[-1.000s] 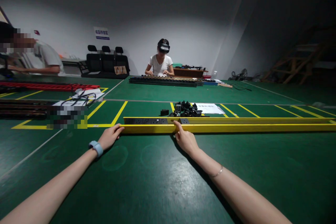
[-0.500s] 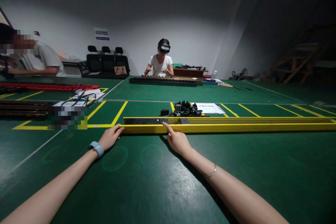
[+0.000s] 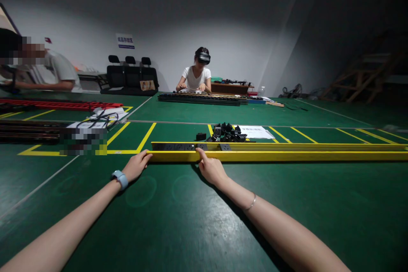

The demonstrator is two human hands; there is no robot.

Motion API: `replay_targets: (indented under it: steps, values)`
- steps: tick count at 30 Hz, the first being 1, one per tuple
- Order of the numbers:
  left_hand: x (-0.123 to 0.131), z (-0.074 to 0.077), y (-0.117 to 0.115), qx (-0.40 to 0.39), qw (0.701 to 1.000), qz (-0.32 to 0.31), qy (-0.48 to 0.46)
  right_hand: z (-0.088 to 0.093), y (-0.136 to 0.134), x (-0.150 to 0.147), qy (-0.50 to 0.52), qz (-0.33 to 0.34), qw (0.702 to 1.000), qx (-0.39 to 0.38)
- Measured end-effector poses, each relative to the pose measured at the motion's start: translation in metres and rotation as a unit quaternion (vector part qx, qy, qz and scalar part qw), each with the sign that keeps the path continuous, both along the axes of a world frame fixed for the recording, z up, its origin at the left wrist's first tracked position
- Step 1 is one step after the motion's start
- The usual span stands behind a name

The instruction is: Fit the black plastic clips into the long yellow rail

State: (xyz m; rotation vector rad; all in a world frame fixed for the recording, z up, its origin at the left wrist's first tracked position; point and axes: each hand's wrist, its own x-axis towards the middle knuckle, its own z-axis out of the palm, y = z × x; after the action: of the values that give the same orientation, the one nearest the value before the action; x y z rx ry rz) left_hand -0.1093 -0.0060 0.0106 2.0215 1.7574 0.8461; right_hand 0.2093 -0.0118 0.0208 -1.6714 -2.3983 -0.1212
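Note:
A long yellow channel rail [image 3: 287, 155] lies across the green floor in front of me. Black socket modules [image 3: 178, 146] sit in its left part, with one more black module [image 3: 225, 147] a little to the right. My left hand [image 3: 135, 165] rests against the rail's left end, fingers curled on the end. My right hand [image 3: 210, 169] is at the rail's near wall, its index finger reaching over the edge onto the last socket module in the row. A pile of loose black modules [image 3: 227, 132] lies just behind the rail.
A white paper sheet [image 3: 256, 131] lies beside the pile. Yellow floor lines [image 3: 145, 137] mark bays. Black rails [image 3: 28, 131] and a red rail [image 3: 60, 105] lie at left, with cables on paper. One person sits behind a dark rail [image 3: 197, 98]; another person sits far left.
My right hand has slid left along the rail, from beside the single module to the end of the socket row. My left hand has stayed at the rail's end.

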Motion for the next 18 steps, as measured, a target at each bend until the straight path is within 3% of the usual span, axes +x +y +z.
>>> replay_targets:
  steps: [18]
  values:
    - [-0.0004,-0.0002,-0.0010,0.005,1.000,-0.001,0.013,-0.0007,-0.0007,-0.0017,0.017,-0.071,0.997,0.002]
